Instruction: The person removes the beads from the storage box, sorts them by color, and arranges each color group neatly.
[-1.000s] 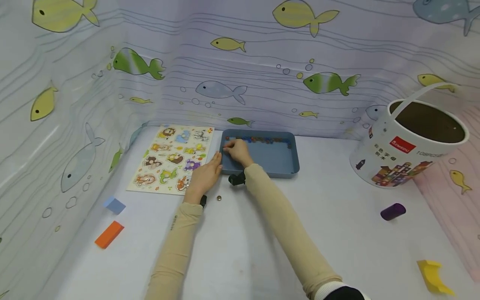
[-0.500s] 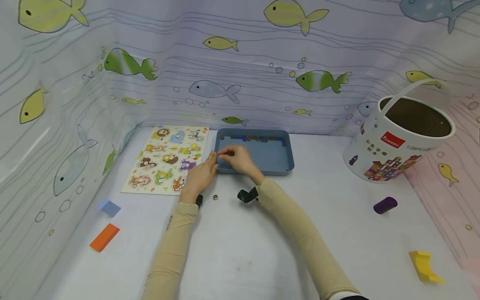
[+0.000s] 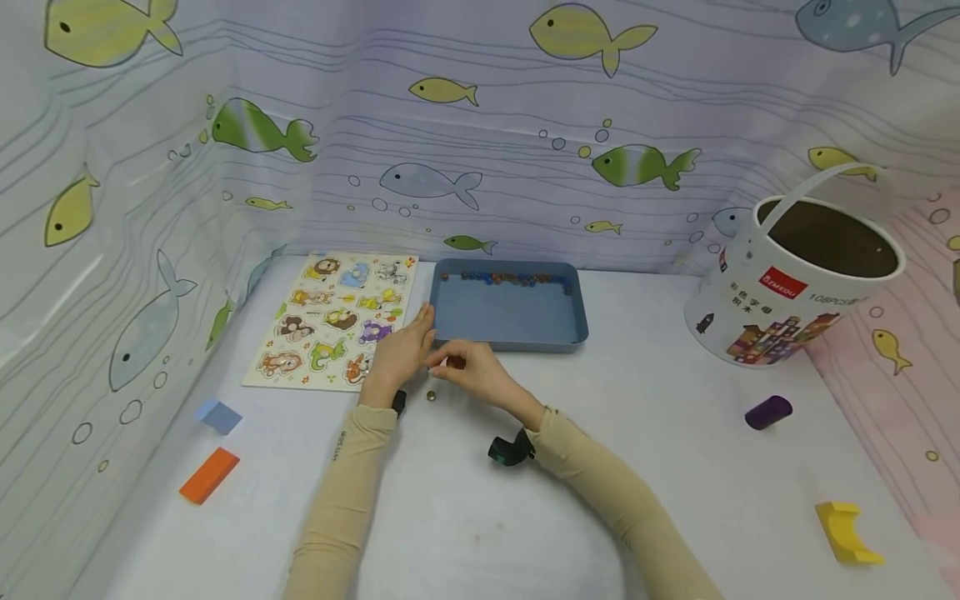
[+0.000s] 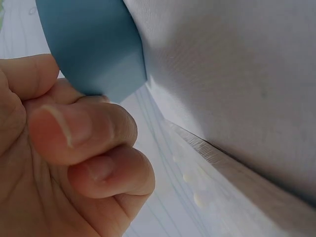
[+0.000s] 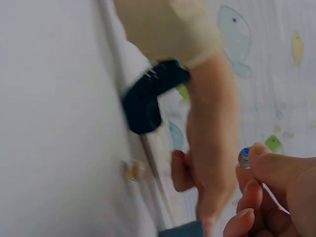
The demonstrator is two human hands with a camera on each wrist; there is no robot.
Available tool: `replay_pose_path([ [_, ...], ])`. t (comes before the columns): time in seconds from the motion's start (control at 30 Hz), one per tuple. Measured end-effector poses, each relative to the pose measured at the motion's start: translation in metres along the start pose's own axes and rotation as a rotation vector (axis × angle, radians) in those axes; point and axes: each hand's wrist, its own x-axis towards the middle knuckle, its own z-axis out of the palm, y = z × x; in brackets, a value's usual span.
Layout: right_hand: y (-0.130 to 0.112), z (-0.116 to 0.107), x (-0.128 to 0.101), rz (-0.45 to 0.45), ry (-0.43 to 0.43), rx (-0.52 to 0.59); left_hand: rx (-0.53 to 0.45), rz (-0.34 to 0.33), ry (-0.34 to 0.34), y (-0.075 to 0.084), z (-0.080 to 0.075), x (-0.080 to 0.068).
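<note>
Lying farthest left of the blue tray (image 3: 510, 315) on the white worktop (image 3: 465, 517) are an orange block (image 3: 208, 475) and a pale blue block (image 3: 218, 416), both well apart from the tray. Nearer, an animal puzzle board (image 3: 333, 321) sits just beside the tray's left wall. The left hand (image 3: 400, 354) rests at the tray's near-left corner, over the edge of the puzzle board; in the left wrist view its fingers (image 4: 84, 131) are curled against the tray's corner, and whether they truly grip it I cannot tell. A small brownish bead (image 3: 431, 396) lies on the worktop just in front of that corner, by the left wrist. The right hand (image 3: 474, 373) hovers just in front of the tray's near wall, close to the left hand, pinching a small bluish bead (image 5: 244, 157) between thumb and fingertip. Inside the tray, a row of coloured beads (image 3: 510, 278) lines the far wall. To the right of the tray, well apart, a white bucket (image 3: 795, 287) with a handle stands tilted against the fish-patterned backdrop (image 3: 525, 125). In front of the bucket lie a purple cylinder (image 3: 768, 412) and, nearer the person, a yellow arch block (image 3: 846, 532).
</note>
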Motion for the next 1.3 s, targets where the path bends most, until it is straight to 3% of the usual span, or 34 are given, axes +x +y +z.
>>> replay_pose_path([
  [0.1,0.002,0.008,-0.013,-0.058,-0.100,-0.050,0.008,-0.009,-0.003,-0.001,0.001,0.001],
  [0.27,0.004,0.023,-0.029,-0.042,-0.258,-0.131,0.006,-0.018,0.007,-0.001,0.002,0.001],
  [0.4,0.005,0.032,-0.034,-0.066,-0.299,-0.184,0.007,-0.018,0.006,-0.002,0.004,0.001],
  [0.77,0.003,0.040,-0.030,-0.068,-0.269,-0.261,0.013,-0.009,0.016,-0.002,0.004,0.001],
  [0.9,0.002,0.036,-0.027,-0.045,-0.278,-0.227,0.007,-0.006,0.017,-0.002,0.004,0.002],
  [1.1,-0.004,0.005,-0.006,-0.007,-0.176,-0.104,0.014,-0.005,0.023,-0.002,0.004,0.002],
  [1.3,-0.007,-0.039,0.035,0.089,-0.049,-0.103,0.016,-0.006,0.024,-0.002,0.004,0.001],
])
